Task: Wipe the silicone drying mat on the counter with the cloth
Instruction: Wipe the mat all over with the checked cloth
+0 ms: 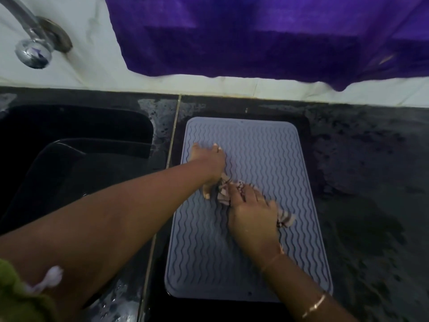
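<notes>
- Right hand is what I see nearest on the silicone drying mat: its fingers are bunched down over the patterned cloth, which is crumpled beneath the palm and pokes out on both sides of it, pressed onto the middle of the mat.
- Left hand lies a little farther up the mat, toward its sink-side edge, spread wide and flat with nothing in it; I judge it is pinning the mat so it cannot slide.
- The mat itself lies flat on the dark counter, just beside the sink, its wavy ridges running across its width.
- To do this stroke well, I would keep the flat hand bearing down, open the cloth out so more of it touches, and work along the ridges, not across them, so the grooves are reached. Corners and the raised rim need their own passes.
- Beyond the mat's sink-side edge sits the black sink, holding what looks like a dark tub; I cannot tell whether there is water in either.
- Farthest from the mat, a purple cloth hangs on the white wall, with a chrome tap above the sink.
</notes>
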Available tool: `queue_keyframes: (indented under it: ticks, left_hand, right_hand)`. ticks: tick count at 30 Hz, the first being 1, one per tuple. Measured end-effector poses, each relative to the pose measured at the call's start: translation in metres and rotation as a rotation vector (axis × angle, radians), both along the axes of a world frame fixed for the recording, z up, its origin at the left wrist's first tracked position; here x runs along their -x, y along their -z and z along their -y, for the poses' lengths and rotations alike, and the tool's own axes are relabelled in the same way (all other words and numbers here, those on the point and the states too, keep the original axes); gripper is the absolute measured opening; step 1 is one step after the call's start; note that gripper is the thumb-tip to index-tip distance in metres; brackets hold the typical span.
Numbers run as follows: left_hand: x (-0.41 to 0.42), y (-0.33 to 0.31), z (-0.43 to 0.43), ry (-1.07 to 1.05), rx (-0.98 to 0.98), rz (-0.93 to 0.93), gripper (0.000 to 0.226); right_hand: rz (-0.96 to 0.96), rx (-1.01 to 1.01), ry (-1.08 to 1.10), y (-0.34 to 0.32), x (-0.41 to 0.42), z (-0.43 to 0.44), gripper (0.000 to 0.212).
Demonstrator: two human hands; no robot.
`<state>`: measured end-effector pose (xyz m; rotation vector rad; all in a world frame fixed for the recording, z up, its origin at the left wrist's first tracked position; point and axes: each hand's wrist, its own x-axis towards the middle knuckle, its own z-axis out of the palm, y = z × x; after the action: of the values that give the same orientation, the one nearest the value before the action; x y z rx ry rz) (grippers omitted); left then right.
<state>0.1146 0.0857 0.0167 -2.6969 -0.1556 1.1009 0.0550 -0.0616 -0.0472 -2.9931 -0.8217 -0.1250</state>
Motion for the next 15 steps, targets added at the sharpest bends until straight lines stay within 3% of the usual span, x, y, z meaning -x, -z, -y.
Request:
queue_keyframes:
  ticks: [4, 8, 15]
  left_hand:
    - [0.003, -0.004, -0.001, 0.044, -0.008, 0.002, 0.125]
    - [0.002, -0.003, -0.005, 0.038, -0.039, -0.006, 0.13]
    - [0.001, 0.004, -0.003, 0.006, -0.067, -0.003, 0.134]
  right_hand:
    - [0.032, -0.058, -0.034, -0.003, -0.059, -0.02, 0.041]
    - [-0.133, -0.074, -0.042, -0.012, -0.105, -0.043, 0.047]
    - [-0.121, -0.101, -0.177, -0.01, -0.022, 0.002, 0.051]
